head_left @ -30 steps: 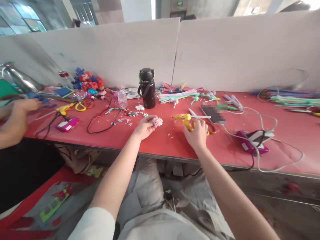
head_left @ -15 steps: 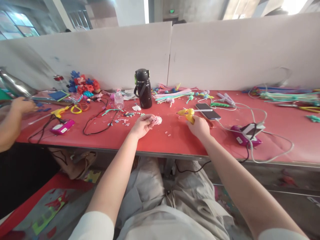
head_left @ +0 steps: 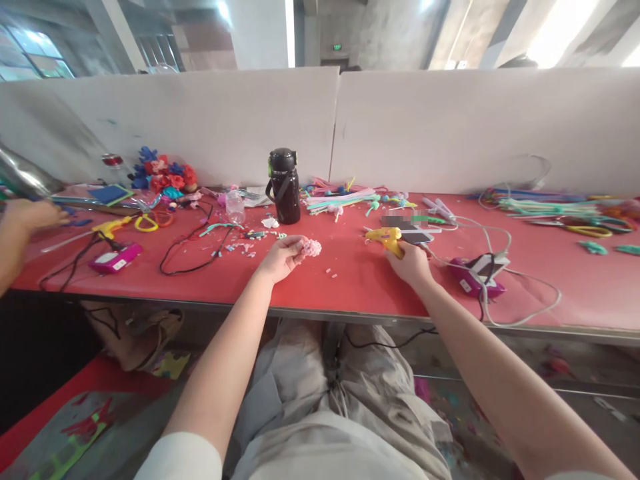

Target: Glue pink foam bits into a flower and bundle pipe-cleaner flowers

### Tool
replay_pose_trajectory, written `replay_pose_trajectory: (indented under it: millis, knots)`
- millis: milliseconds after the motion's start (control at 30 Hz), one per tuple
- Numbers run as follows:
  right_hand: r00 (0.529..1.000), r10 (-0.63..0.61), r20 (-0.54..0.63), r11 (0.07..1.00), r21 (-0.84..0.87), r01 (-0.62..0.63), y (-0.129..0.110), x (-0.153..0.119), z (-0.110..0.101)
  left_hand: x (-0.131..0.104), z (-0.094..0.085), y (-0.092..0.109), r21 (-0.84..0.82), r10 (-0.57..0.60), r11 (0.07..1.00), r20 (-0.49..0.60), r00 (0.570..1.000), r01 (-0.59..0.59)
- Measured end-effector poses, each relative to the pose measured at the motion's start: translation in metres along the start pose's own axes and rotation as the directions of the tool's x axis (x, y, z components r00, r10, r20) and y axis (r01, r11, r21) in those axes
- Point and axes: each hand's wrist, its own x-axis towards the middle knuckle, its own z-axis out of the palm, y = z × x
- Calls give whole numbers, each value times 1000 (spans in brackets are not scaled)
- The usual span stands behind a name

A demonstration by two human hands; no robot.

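Observation:
Between the fingertips of my left hand [head_left: 281,259] is a small pink-and-white bumpy ball [head_left: 312,248], held just above the table; what exactly it is made of is too small to tell. My right hand [head_left: 411,263] grips a yellow glue gun [head_left: 387,237] by its handle, its nozzle pointing left toward the ball, with a gap between them. A white glue stick sticks out behind the gun. Behind my right hand lies a phone [head_left: 417,235]. A few pale pink scraps [head_left: 332,273] rest on the red table [head_left: 310,293] between my hands.
A black flask [head_left: 286,190] stands behind my left hand. Pipe cleaners [head_left: 345,202] lie along the white partition [head_left: 240,127]. A purple power strip [head_left: 475,279] with cables sits at right, another purple box [head_left: 117,258] at left. At far left another person's hand [head_left: 37,217] works.
My right hand has carried the glue gun slightly right and down, away from the ball. My left hand still holds the ball. The camera has tilted and shifted a little.

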Motion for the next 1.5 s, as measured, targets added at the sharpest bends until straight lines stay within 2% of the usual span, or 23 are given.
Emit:
replay_pose_trajectory:
  millis: [333, 500, 667, 767, 833, 900, 933, 967, 1033, 1067, 1133, 1267, 1500]
  knots:
    - [996, -71, 54, 985, 159, 61, -14, -14, 2, 4, -4, 0, -12, -16, 1000, -9, 1000, 16]
    - [991, -92, 97, 986, 150, 77, -34, -31, 11, 4, 1, 0, -31, -26, 999, -18, 999, 26]
    - [992, -103, 68, 993, 73, 98, -45, -32, 16, 1, 2, 0, -57, -5, 998, -44, 999, 2]
    - [985, -151, 88, 986, 83, 143, -37, -28, 9, 0, 1, 0, -66, 15, 998, -53, 998, -19]
    - [965, -213, 151, 961, 209, 179, -24, -24, -3, 0, 2, -1, -70, 22, 997, -62, 998, -27]
    - [917, -317, 243, 892, 406, 201, -4, -15, -19, 0, 4, 0, -72, 21, 997, -72, 997, -27]
    - [896, -348, 276, 870, 450, 199, 6, -8, -26, 1, 5, 0, -73, 18, 997, -77, 997, -24]
    - [891, -338, 302, 879, 440, 184, 16, 1, -32, 1, 6, 0, -75, 14, 997, -81, 997, -20]
    - [973, -112, 203, 962, 267, 55, 31, 25, -39, 1, 8, 0, -78, 3, 997, -86, 996, -10]
    - [989, -5, 145, 987, 160, -18, 36, 38, -39, 1, 9, 0, -78, -2, 997, -87, 996, -5]
    - [992, 84, 90, 996, -24, -82, 41, 62, -33, 1, 10, 0, -78, -8, 997, -89, 996, 1]
    - [973, 198, 117, 961, -220, -169, 47, 91, -16, -1, 8, 0, -72, -6, 997, -82, 997, 0]
    - [965, 223, 138, 963, -184, -197, 67, 106, -10, -1, 5, -2, -71, -4, 997, -70, 998, -1]
